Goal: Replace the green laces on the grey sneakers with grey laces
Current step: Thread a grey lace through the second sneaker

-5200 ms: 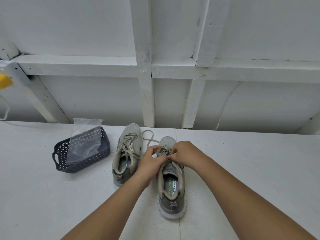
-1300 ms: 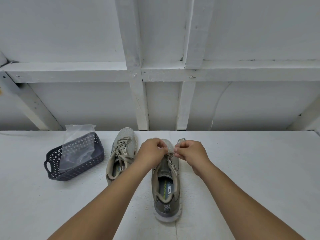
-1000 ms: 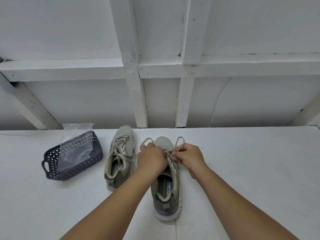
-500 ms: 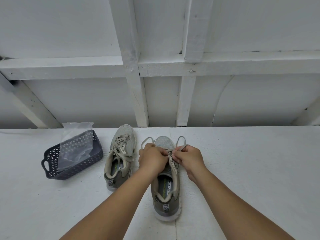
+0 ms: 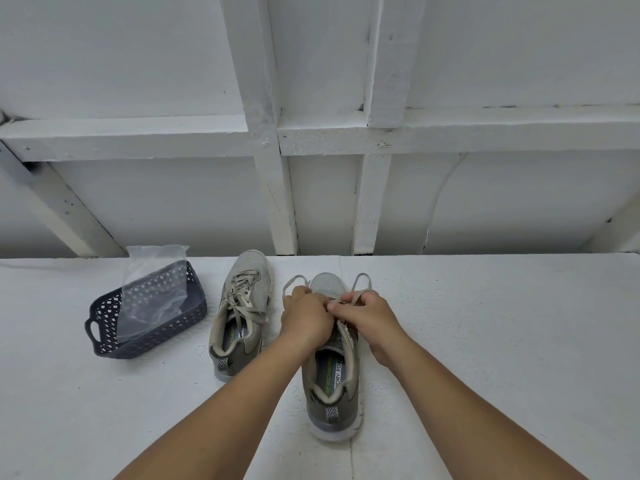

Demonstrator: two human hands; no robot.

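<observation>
Two grey sneakers stand side by side on the white table, toes pointing away from me. The left sneaker (image 5: pixel 239 313) is laced with a grey lace tied over its tongue. Over the right sneaker (image 5: pixel 331 382) both my hands work the grey lace (image 5: pixel 360 282). My left hand (image 5: pixel 306 317) grips one strand, whose loop sticks out to the left. My right hand (image 5: pixel 369 315) pinches the other strand, with a loop rising at the right. The hands touch above the tongue and hide the knot area.
A dark perforated plastic basket (image 5: pixel 104 327) sits at the left of the table with a clear plastic bag (image 5: pixel 152 289) standing in it. A white wall with wooden beams (image 5: pixel 277 202) rises directly behind the table's far edge.
My hands have come down from a raised pull onto the right sneaker's tongue and closed together. Two lace loops now stick out at the left and right of the toe.
</observation>
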